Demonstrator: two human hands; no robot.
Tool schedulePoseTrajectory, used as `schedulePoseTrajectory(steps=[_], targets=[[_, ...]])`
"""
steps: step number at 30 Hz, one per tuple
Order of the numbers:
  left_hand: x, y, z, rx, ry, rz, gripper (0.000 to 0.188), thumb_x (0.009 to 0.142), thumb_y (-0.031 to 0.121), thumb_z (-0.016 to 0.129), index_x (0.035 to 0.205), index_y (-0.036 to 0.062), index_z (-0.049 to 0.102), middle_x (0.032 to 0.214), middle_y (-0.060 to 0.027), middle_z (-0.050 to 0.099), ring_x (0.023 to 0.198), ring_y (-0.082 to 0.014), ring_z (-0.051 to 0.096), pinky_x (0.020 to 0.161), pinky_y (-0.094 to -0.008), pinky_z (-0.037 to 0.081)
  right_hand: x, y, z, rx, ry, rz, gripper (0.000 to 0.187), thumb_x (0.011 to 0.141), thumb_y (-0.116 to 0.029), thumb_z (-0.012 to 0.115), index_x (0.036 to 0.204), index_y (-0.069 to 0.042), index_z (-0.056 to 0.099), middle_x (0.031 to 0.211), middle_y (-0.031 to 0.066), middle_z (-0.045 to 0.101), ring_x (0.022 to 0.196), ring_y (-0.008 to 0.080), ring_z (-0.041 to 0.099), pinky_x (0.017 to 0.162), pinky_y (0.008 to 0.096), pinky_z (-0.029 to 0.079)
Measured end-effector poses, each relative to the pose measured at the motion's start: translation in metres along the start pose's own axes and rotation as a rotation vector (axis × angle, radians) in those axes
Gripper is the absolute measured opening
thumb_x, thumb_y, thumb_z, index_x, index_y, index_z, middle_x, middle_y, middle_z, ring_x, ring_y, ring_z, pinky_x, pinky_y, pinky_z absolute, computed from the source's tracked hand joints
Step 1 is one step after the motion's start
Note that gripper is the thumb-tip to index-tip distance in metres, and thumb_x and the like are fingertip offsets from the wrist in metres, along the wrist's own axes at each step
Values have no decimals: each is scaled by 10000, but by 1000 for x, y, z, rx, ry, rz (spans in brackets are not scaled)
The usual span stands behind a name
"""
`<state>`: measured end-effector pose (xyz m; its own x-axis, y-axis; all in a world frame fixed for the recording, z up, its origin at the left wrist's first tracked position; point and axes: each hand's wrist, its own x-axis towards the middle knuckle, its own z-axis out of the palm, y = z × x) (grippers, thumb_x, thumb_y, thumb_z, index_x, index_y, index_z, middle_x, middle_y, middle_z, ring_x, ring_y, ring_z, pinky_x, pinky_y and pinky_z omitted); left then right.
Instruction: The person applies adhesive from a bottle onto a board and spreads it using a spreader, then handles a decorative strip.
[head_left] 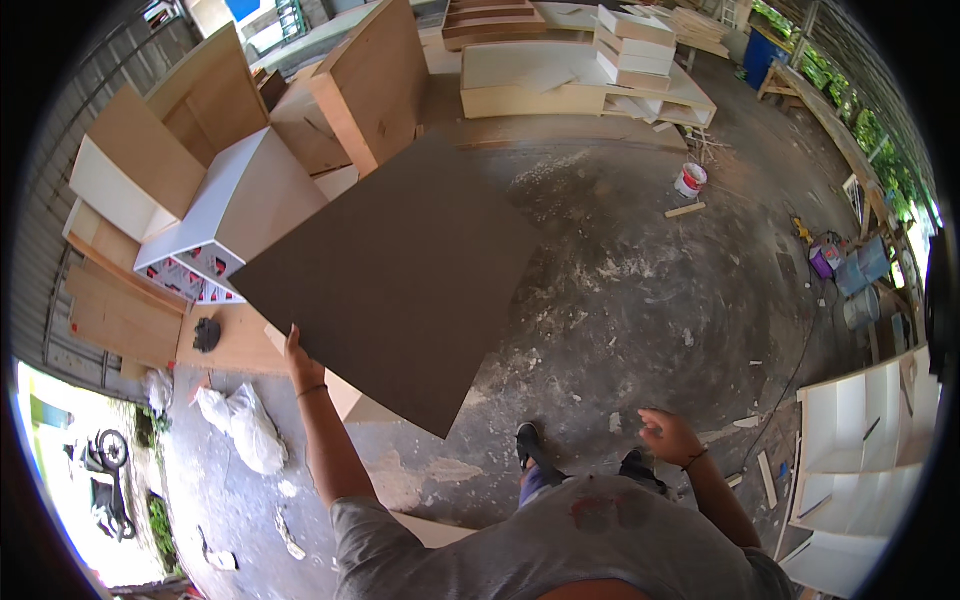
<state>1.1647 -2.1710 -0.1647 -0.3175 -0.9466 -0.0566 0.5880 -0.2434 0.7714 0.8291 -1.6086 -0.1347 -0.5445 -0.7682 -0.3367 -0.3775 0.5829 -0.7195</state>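
Note:
A large flat dark grey-brown board (390,280) is held up in front of me, tilted so that one corner points down toward my feet. My left hand (303,362) grips it at its lower left edge; the thumb shows, while the other fingers are hidden behind the board. Away from the board, to the right, my right hand (668,437) hangs over the floor with its fingers loosely bent and apart, holding nothing. Part of a pale panel (345,395) shows below the board, beside my left wrist.
White and wooden cabinet boxes (250,195) crowd the left. A long pale cabinet (530,75) lies at the back. On the stained concrete floor (620,300) stands a white and red bucket (690,180). A white shelf unit (850,430) is at right, plastic bags (250,425) at left.

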Motion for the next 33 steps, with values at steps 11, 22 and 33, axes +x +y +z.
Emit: schedulePoseTrajectory(steps=[11, 22, 33], targets=[[34, -24, -158, 86, 393, -77, 360, 905, 232, 478, 1161, -20, 501, 1123, -125, 564, 1015, -283, 552, 880, -400, 463, -95, 145, 53, -215, -22, 532, 364, 768, -255, 586, 1058, -36, 622, 1029, 184, 629, 968, 339, 593, 839, 385, 471], [128, 67, -267, 1047, 609, -69, 547, 874, 256, 506, 1341, 49, 312, 1276, -118, 448, 1142, -245, 442, 997, -450, 319, -77, 171, 61, -202, -136, 531, 420, 767, -296, 606, 1109, -53, 597, 992, 167, 643, 964, 324, 595, 850, 397, 458], [-63, -216, -65, 2046, -335, -103, 770, 827, 362, 585, 1394, -21, 232, 1393, -251, 319, 1278, -370, 340, 1076, -410, 264, -168, 212, 84, 134, 218, 623, 352, 788, -246, 613, 1084, -57, 601, 901, 129, 667, 837, 264, 629, 749, 353, 485]])
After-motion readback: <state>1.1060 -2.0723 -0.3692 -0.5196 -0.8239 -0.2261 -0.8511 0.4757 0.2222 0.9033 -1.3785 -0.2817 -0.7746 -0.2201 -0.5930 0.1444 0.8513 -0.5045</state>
